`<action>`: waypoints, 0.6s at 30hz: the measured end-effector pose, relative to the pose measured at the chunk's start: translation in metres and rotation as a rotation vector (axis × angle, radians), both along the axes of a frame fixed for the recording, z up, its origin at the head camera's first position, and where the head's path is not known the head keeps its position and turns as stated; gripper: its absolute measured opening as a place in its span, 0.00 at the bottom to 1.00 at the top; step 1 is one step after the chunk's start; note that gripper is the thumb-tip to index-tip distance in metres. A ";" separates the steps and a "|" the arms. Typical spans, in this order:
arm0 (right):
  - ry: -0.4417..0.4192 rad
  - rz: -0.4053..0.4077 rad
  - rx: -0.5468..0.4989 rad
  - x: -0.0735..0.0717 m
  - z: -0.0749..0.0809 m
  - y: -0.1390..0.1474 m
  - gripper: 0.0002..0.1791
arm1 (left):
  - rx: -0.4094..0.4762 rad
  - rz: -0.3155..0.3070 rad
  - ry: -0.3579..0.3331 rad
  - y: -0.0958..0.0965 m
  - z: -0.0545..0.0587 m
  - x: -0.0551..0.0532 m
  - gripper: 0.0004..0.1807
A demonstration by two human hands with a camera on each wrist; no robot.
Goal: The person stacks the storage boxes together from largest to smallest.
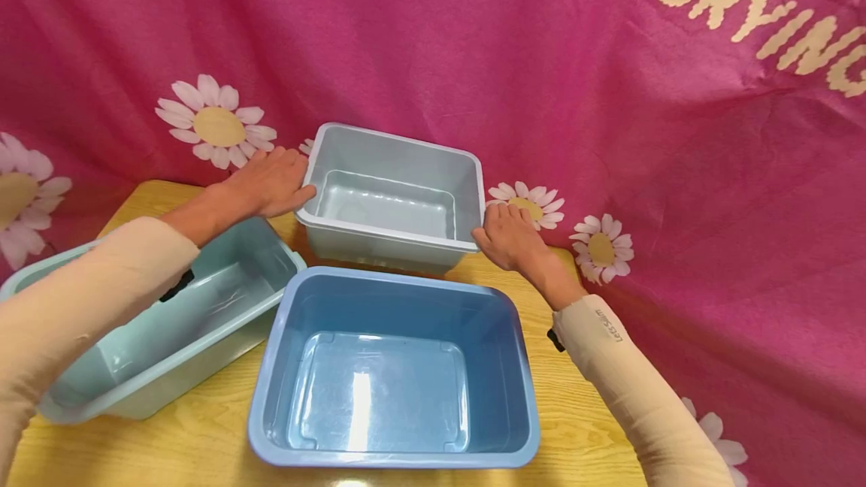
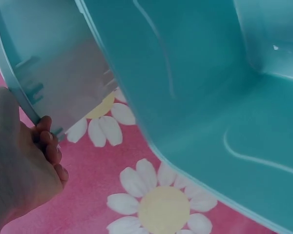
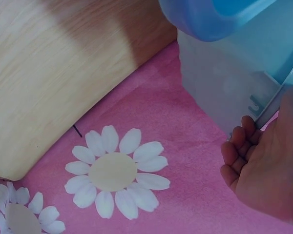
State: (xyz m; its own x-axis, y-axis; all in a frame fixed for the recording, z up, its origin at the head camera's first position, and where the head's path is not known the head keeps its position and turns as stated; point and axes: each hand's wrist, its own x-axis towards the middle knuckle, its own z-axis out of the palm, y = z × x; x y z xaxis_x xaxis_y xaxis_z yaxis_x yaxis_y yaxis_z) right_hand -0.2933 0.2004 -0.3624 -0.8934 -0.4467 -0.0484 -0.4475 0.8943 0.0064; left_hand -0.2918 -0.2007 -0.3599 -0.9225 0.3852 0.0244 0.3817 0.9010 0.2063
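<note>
Both hands hold a grey plastic bin (image 1: 389, 246) by its two short ends, at the back of the table in the head view. My left hand (image 1: 274, 179) grips the left rim, its thumb over the edge. On the opposite rim, my right hand (image 1: 509, 235) has its fingers curled under the lip, as the right wrist view shows with the hand (image 3: 266, 165) below the rim. In the left wrist view the fingers of the left hand (image 2: 27, 165) hook under the grey bin's rim. The grey bin has nothing inside it.
A blue bin (image 1: 392, 461) stands at the table's front middle, just before the grey one. To the left lies a pale green bin (image 1: 203, 344), partly under the left forearm. Behind the wooden table (image 1: 582, 412) hangs a pink cloth (image 1: 419, 36) with daisies and lettering.
</note>
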 end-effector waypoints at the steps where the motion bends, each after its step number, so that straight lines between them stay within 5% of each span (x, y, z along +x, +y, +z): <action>1: 0.001 0.004 -0.001 0.001 0.001 0.000 0.17 | -0.002 0.000 0.002 0.000 0.002 0.001 0.32; 18: 0.077 0.039 -0.032 0.010 0.022 0.010 0.18 | 0.003 -0.015 0.158 0.002 0.030 0.016 0.21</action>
State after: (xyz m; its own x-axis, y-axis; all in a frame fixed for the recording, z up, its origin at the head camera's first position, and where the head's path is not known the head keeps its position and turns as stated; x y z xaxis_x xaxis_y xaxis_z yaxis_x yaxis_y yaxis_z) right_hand -0.2833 0.2100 -0.3407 -0.8757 -0.4817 0.0346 -0.4815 0.8763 0.0134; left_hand -0.2754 -0.1983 -0.3296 -0.9012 0.3987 0.1700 0.4230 0.8944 0.1451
